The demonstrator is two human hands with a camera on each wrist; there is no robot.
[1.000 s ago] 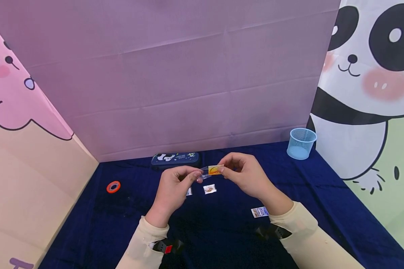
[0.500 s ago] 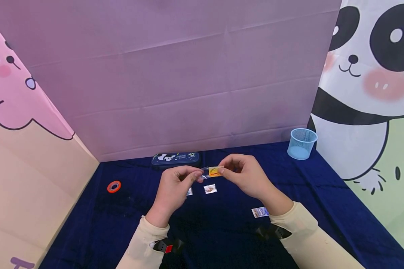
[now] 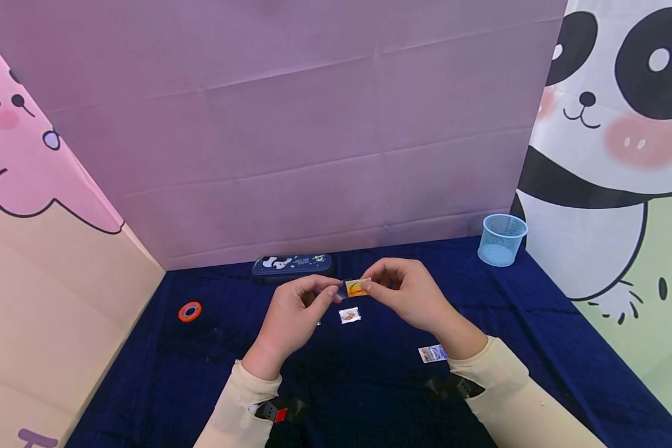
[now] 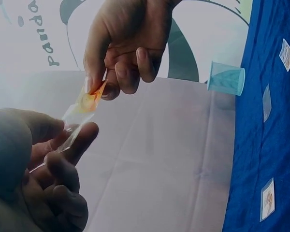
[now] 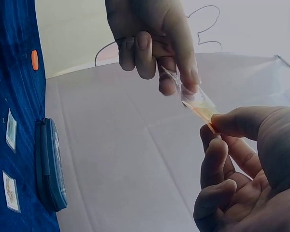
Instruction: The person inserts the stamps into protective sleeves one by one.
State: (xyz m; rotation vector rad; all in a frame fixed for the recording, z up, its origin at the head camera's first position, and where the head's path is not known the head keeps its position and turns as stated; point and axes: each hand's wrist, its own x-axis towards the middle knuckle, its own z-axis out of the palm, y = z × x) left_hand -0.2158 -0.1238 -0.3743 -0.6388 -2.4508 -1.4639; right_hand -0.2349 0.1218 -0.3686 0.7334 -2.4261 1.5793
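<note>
My left hand (image 3: 300, 320) pinches the clear plastic sleeve (image 4: 67, 126) between thumb and fingers. From the other side my right hand (image 3: 406, 292) grips a small yellow-orange picture card (image 3: 356, 287) by its outer end, between thumb and forefinger. Card and clear plastic overlap in the narrow gap between both hands, held up above the blue cloth. Below them on the cloth lies a small white picture card (image 3: 350, 315). Most of another card (image 5: 11, 130) is hidden by my left hand in the head view but shows in the right wrist view.
A dark blue panda pencil case (image 3: 293, 269) lies behind my hands. To the left is an orange ring-shaped roll (image 3: 190, 312), and a light blue mesh basket (image 3: 501, 242) stands at the back right. Another card (image 3: 432, 354) lies beside my right wrist.
My left hand has edged right, towards my right hand, so less clear plastic shows between them. The flared plastic now looks narrower. My right hand has sunk very slightly, still holding the card.
</note>
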